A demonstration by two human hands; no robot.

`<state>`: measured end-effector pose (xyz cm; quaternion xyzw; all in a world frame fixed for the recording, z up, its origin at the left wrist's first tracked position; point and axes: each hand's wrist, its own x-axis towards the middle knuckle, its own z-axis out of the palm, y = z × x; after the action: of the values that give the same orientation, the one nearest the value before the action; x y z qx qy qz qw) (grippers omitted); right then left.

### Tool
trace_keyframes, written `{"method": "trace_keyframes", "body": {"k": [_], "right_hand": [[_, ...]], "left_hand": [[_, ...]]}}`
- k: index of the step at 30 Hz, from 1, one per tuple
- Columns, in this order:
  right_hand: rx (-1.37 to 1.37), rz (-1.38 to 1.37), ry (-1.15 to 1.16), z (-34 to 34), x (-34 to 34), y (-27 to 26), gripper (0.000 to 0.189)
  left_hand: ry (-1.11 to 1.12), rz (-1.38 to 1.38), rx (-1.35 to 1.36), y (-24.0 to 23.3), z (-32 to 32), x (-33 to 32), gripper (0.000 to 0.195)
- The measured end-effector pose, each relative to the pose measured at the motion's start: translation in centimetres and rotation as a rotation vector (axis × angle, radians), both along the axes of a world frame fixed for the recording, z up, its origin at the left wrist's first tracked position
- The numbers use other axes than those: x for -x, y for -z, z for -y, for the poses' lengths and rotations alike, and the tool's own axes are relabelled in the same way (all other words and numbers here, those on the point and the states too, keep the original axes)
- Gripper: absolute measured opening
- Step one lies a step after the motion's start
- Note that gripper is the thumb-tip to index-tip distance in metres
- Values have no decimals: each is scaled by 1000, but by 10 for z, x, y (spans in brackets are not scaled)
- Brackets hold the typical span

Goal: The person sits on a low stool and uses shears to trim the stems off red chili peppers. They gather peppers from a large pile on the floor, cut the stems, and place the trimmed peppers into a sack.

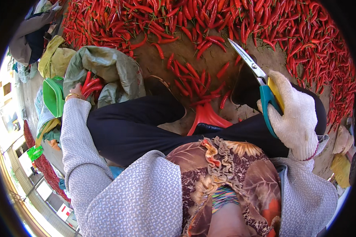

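Observation:
My left hand, bare with a bangle at the wrist, is at the mouth of a grey-green woven sack, holding a bunch of red chili peppers inside the opening. Its fingertips are partly hidden. On my right hand is a white knitted glove. It grips scissors with teal and yellow handles, their blades pointing up and away, looking closed or nearly so. Between my feet, a small heap of red chilies lies on the ground, touching the edge of a red plastic stool.
A large pile of red chilies spreads across the front and right. Left of the sack stand a green plastic container and a yellowish sack. Another person is at the upper left. Cloth or sacking lies at the right.

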<state>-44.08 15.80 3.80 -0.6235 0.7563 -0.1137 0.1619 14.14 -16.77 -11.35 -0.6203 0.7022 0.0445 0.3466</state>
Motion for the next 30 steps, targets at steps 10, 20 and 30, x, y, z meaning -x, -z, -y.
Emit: {"method": "trace_keyframes", "body": {"k": [10,20,30], "right_hand": [[-205,-41,-412,3,-6,-23,53],[-184,-138,-597,3,12,-26,48],[-174,-160,-514,-6,20,-24,37]], "left_hand": [[351,-759,-203,75,-70,274,25],[-133,-518,-187,228,-152,367,43],[204,-890,-293,211,-220,439,42]]}}
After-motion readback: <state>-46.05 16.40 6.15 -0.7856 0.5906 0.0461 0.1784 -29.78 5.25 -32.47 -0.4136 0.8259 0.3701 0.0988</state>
